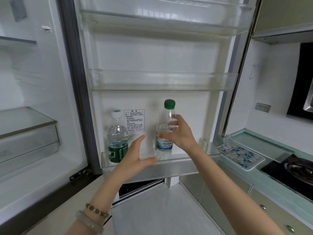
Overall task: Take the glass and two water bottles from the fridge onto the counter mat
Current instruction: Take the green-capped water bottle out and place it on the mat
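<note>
Clear plastic water bottle with green label (117, 139) stands in the fridge door's bottom shelf (169, 162); your left hand (135, 156) is open beside it. Right hand (177, 133) wraps the blue-label green-capped bottle (166, 116) mid-body: full, slick, grip the waist. Clear glass (228, 141) sits on the worktop's patterned mat (243, 156)

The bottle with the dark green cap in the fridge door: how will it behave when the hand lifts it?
The dark-green-capped bottle looks nearly full, so probably heavy for its size. Its thin clear plastic may flex under the right hand. Tall and narrow, it could tip against the door shelf rail if tilted.
</note>
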